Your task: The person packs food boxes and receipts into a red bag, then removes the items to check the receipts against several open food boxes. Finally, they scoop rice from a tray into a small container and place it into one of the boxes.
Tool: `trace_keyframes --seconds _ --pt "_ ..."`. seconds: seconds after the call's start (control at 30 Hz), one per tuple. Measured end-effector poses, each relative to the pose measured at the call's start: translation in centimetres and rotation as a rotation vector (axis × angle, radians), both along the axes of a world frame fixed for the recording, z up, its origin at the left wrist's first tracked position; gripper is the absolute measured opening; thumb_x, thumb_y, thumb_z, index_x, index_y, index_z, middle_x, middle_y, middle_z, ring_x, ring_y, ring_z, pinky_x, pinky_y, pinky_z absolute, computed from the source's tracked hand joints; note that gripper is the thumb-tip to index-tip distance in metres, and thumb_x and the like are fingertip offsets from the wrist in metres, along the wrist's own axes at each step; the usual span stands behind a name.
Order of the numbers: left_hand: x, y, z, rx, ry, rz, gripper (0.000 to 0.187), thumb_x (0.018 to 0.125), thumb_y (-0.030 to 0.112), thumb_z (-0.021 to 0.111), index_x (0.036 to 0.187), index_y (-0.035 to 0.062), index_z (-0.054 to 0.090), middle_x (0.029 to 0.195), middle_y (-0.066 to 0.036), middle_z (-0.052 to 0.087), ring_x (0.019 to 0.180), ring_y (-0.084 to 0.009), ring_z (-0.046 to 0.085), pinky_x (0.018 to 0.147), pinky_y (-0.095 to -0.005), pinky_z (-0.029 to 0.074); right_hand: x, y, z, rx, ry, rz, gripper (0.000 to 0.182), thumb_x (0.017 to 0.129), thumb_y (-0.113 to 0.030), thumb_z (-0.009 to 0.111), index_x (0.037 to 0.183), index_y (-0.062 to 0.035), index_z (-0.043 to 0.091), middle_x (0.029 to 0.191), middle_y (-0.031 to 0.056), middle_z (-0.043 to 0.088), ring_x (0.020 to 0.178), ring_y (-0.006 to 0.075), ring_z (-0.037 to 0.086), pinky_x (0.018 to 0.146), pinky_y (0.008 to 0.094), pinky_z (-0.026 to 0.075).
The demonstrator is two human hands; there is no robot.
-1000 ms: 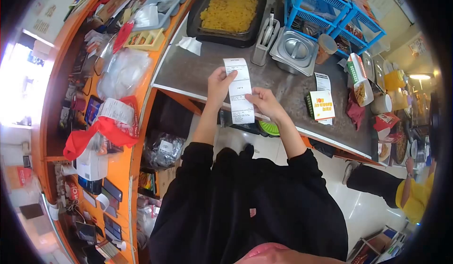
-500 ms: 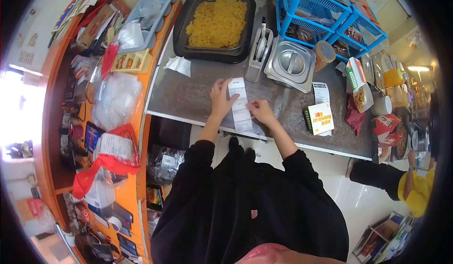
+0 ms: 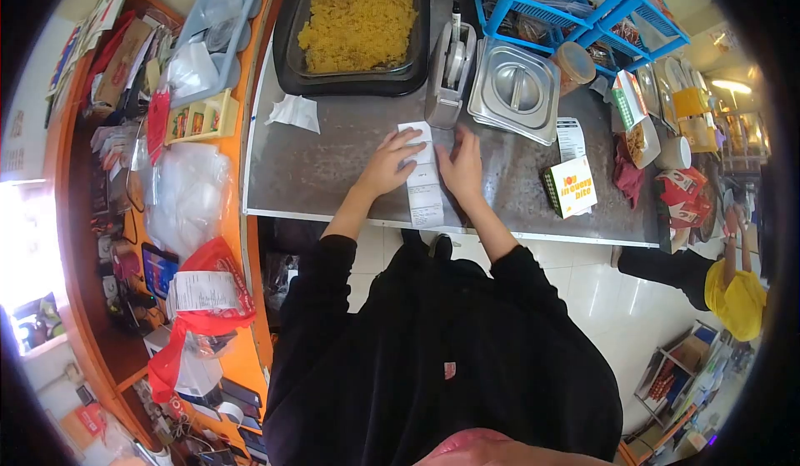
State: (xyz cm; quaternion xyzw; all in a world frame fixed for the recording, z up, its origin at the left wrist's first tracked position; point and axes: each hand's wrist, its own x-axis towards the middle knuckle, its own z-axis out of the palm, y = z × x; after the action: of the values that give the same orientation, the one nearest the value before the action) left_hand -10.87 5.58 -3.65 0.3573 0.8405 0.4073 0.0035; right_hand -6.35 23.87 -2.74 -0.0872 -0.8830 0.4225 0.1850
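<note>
A long white paper receipt point(image 3: 424, 193) lies on the grey metal counter point(image 3: 333, 170), its lower end near the front edge. My left hand point(image 3: 388, 164) comes from its left side, with fingers spread over the upper part of the paper. To the right of the strip is my right hand point(image 3: 462, 169), fingers stretched out toward the back and the thumb near the paper's edge. Neither hand grips anything that I can see. Just beyond the fingertips stands a metal holder point(image 3: 448, 91) with a marker point(image 3: 456, 21) upright in it.
At the back left sits a black tray point(image 3: 287, 70) of yellow food. Lidded steel pans point(image 3: 517, 91), blue baskets point(image 3: 550, 20) and a small printed box point(image 3: 572, 187) are on the right. Crumpled white paper point(image 3: 295, 114) lies left. A person in yellow point(image 3: 737, 299) stands far right.
My right hand has opened from a pinch and reached forward beside the receipt. The fingers of my left hand have spread over the paper's upper part. The view has shifted slightly.
</note>
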Motion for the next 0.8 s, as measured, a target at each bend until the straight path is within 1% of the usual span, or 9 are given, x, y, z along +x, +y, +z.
trace_keyframes --seconds 0.1,0.2,0.3,0.4,0.47,0.5,0.6,0.7,0.8 --pt "0.4 -0.3 1.9 -0.034 -0.018 -0.015 0.046 0.071 0.024 0.073 0.114 0.0107 0.063 0.133 -0.011 0.048 0.129 -0.0297 0.038 0.108 -0.0455 0.028 -2.9 -1.7 0.3 0.164 0.104 -0.142 0.066 0.076 -0.029 0.072 0.123 0.0058 0.041 0.111 0.0273 0.049 0.106 0.0413 0.046 0.089 0.0467 0.035" --pt "-0.2 -0.7 1.6 -0.143 0.039 -0.063 0.057 0.069 0.029 0.074 0.121 0.0107 0.058 0.138 -0.011 0.043 0.132 -0.0303 0.034 0.110 -0.0476 0.024 -4.7 -2.9 0.1 0.104 0.184 -0.223 0.070 0.075 -0.032 0.073 0.124 0.0072 0.040 0.109 0.0283 0.050 0.105 0.0434 0.044 0.091 0.0490 0.032" --pt "-0.5 -0.8 1.5 -0.195 0.076 -0.055 0.063 0.071 0.033 0.072 0.126 0.0099 0.052 0.140 -0.011 0.041 0.132 -0.0304 0.033 0.111 -0.0490 0.022 -5.4 -3.3 -0.4 -0.001 0.154 -0.259 0.081 0.073 -0.030 0.076 0.132 0.0068 0.035 0.122 0.0283 0.045 0.114 0.0429 0.041 0.098 0.0460 0.031" --pt "-0.7 -0.5 1.5 -0.230 0.110 -0.039 0.064 0.073 0.035 0.070 0.128 0.0094 0.050 0.141 -0.011 0.039 0.132 -0.0305 0.033 0.111 -0.0487 0.022 -5.4 -3.3 -1.1 -0.061 0.165 -0.271 0.079 0.073 -0.027 0.076 0.133 0.0062 0.035 0.125 0.0280 0.044 0.117 0.0427 0.040 0.100 0.0454 0.030" --pt "-1.2 -0.1 1.3 -0.230 0.130 -0.009 0.063 0.074 0.036 0.069 0.128 0.0101 0.051 0.141 -0.013 0.038 0.133 -0.0309 0.032 0.110 -0.0484 0.022 -5.5 -3.2 -1.2 -0.005 0.244 -0.291 0.074 0.074 -0.028 0.074 0.128 0.0072 0.038 0.119 0.0284 0.047 0.110 0.0438 0.042 0.095 0.0475 0.031" --pt "-1.3 0.0 1.2 -0.228 0.151 0.011 0.064 0.074 0.036 0.069 0.129 0.0090 0.050 0.142 -0.015 0.038 0.133 -0.0313 0.032 0.110 -0.0481 0.022 -5.5 -3.2 -0.9 0.024 0.286 -0.302 0.072 0.075 -0.029 0.073 0.126 0.0078 0.039 0.116 0.0286 0.049 0.107 0.0443 0.042 0.092 0.0485 0.032" --pt "-1.7 0.3 1.0 -0.209 0.182 0.061 0.069 0.074 0.037 0.069 0.131 0.0052 0.045 0.141 -0.018 0.036 0.132 -0.0329 0.032 0.110 -0.0469 0.023 -5.9 -3.4 -0.1 0.013 0.308 -0.322 0.071 0.075 -0.028 0.073 0.126 0.0076 0.040 0.118 0.0274 0.048 0.107 0.0439 0.042 0.092 0.0491 0.031" --pt "-1.9 0.7 1.1 -0.169 0.124 0.104 0.076 0.072 0.034 0.071 0.133 0.0010 0.039 0.141 -0.020 0.037 0.131 -0.0354 0.032 0.109 -0.0453 0.025 -5.6 -3.8 0.9 0.053 0.208 -0.359 0.071 0.074 -0.028 0.073 0.126 0.0074 0.040 0.119 0.0262 0.048 0.109 0.0433 0.041 0.093 0.0498 0.030" --pt "-1.7 0.8 1.6 -0.127 0.062 0.177 0.076 0.069 0.029 0.075 0.129 -0.0005 0.039 0.139 -0.020 0.039 0.128 -0.0374 0.036 0.108 -0.0441 0.028 -5.0 -3.8 -0.8 0.061 0.124 -0.313 0.072 0.074 -0.027 0.072 0.128 0.0068 0.038 0.118 0.0261 0.048 0.110 0.0424 0.041 0.093 0.0500 0.029"
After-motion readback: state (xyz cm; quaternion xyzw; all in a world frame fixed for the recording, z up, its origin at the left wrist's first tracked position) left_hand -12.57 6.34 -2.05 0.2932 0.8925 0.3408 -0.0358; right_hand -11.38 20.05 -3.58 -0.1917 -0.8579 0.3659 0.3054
